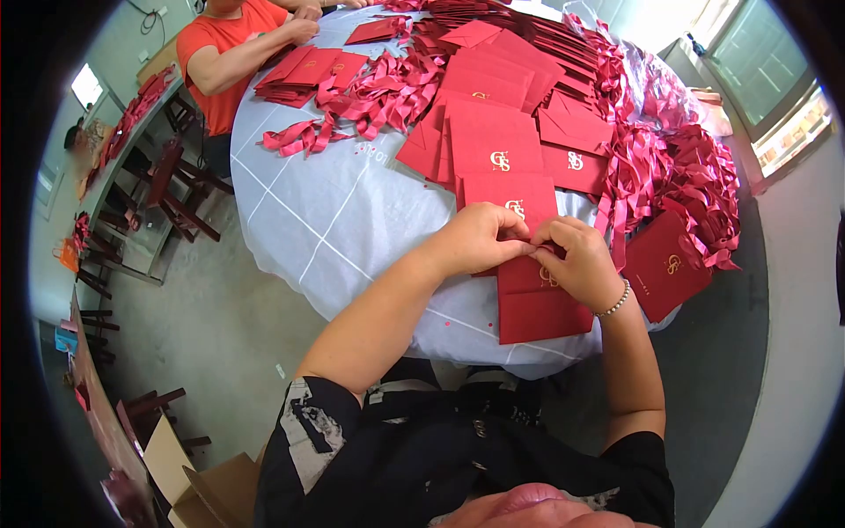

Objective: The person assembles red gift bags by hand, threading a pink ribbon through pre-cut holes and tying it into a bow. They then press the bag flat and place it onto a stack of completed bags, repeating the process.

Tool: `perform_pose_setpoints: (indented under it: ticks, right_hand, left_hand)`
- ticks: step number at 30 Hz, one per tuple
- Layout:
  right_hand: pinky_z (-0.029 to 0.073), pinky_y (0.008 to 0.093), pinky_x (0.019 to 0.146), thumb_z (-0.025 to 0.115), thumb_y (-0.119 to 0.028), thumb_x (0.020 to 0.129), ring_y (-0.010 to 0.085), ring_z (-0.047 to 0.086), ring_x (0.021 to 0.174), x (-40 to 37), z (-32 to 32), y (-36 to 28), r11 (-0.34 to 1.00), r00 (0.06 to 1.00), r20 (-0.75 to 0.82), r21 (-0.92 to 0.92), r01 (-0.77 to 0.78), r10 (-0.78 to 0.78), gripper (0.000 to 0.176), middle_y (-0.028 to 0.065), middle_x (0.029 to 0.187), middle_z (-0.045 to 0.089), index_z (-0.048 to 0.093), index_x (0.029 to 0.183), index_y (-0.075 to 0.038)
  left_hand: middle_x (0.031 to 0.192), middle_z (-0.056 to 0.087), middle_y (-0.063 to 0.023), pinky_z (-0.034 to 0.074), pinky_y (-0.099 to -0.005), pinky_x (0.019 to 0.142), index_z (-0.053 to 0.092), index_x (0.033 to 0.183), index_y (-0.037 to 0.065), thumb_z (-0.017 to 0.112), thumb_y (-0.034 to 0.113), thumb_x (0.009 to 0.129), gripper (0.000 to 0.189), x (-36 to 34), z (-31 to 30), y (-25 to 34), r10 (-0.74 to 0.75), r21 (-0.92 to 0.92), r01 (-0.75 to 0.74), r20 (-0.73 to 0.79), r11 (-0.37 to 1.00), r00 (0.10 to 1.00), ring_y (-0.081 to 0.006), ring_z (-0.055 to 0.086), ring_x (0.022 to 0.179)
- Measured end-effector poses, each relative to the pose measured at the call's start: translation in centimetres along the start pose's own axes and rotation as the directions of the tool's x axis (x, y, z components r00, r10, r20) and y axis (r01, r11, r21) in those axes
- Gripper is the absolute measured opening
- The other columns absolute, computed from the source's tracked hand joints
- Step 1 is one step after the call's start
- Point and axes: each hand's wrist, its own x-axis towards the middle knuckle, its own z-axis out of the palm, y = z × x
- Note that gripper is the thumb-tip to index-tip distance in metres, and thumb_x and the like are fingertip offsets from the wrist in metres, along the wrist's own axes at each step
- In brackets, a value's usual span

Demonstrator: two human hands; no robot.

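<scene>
Over a flat red paper bag (pixel 546 312) at the table's near edge, the fingertips of my two hands meet. My left hand (pixel 489 238) is closed in a pinch from the left. Its partner, my right hand (pixel 583 260), pinches from the right, with a beaded bracelet on the wrist. A small red bit shows between the fingertips; what it is cannot be made out. Just beyond my hands lies another red bag (pixel 499 141) with a gold logo, overlapping several more. A red bag (pixel 666 267) rests to the right, partly under ribbons.
Heaps of red ribbon (pixel 383 95) and more ribbon (pixel 704 189) lie on the round, pale-covered table (pixel 308 224). Across at the left, a person in an orange shirt (pixel 224 57) works with both hands. Wooden stools (pixel 180 189) and an open cardboard box (pixel 207 488) stand on the floor.
</scene>
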Motion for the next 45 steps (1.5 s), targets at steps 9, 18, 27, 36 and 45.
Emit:
perform_pose_setpoints:
  ticks: [9, 18, 27, 36, 45]
  right_hand:
    - [0.052, 0.0370, 0.070, 0.075, 0.003, 0.077, 0.0319, 0.064, 0.078, 0.3, -1.0, -0.9, 0.999, 0.992, 0.120, 0.023, -0.032, 0.029, 0.018, 0.0136, 0.087, 0.063, 0.062, 0.090, 0.000]
    - [0.053, 0.0363, 0.073, 0.075, 0.003, 0.076, 0.0315, 0.065, 0.085, 0.6, -0.8, -0.9, 0.997, 0.992, 0.126, 0.080, -0.003, -0.007, 0.020, 0.0130, 0.089, 0.060, 0.063, 0.091, -0.001]
    - [0.050, 0.0219, 0.066, 0.061, -0.002, 0.095, 0.0044, 0.058, 0.073, 2.1, -3.3, 1.6, 0.791, 0.828, 0.473, 0.361, -0.494, 0.301, 0.006, 0.0013, 0.081, 0.066, 0.065, 0.094, 0.003]
    - [0.048, 0.0202, 0.063, 0.068, 0.004, 0.086, 0.0055, 0.061, 0.073, 4.1, -2.2, 3.0, 0.654, 0.738, 0.618, 0.443, -0.613, 0.272, 0.008, 0.0014, 0.081, 0.069, 0.065, 0.092, 0.000]
    - [0.049, 0.0211, 0.073, 0.067, 0.001, 0.093, 0.0054, 0.060, 0.082, 5.3, -0.3, 4.4, 0.809, 0.929, -0.147, 0.549, -0.208, 0.339, 0.008, 0.0002, 0.091, 0.065, 0.061, 0.096, -0.003]
  left_hand:
    - [0.071, 0.066, 0.0008, 0.046, -0.0255, 0.057, 0.075, 0.097, 0.002, 0.071, 0.011, 0.088, 0.013, -0.2, 0.2, 0.4, 0.010, 0.009, -0.011, 0.020, 1.000, 1.000, -0.0039, 0.055, 0.064]
    - [0.077, 0.070, -0.0176, 0.051, -0.0338, 0.063, 0.073, 0.095, 0.003, 0.073, 0.015, 0.082, 0.017, -0.5, 0.5, 1.1, 0.020, 0.045, -0.019, -0.019, 0.999, 1.000, -0.0233, 0.067, 0.065]
    - [0.077, 0.060, -0.0047, 0.047, -0.0409, 0.079, 0.068, 0.074, 0.011, 0.071, 0.011, 0.072, 0.004, -0.5, 1.9, 0.9, 0.681, 0.554, -0.538, -0.074, 0.636, 0.729, -0.0251, 0.060, 0.086]
    - [0.087, 0.056, -0.0017, 0.044, -0.0389, 0.083, 0.068, 0.081, 0.009, 0.069, 0.008, 0.075, 0.007, -0.9, 2.0, 1.4, 0.814, 0.690, -0.589, 0.001, 0.420, 0.581, -0.0224, 0.058, 0.089]
    - [0.080, 0.065, -0.0088, 0.048, -0.0408, 0.077, 0.069, 0.088, 0.004, 0.077, 0.010, 0.072, 0.019, -0.2, 0.2, -0.1, 0.507, 0.493, -0.355, -0.216, 0.794, 0.834, -0.0300, 0.061, 0.083]
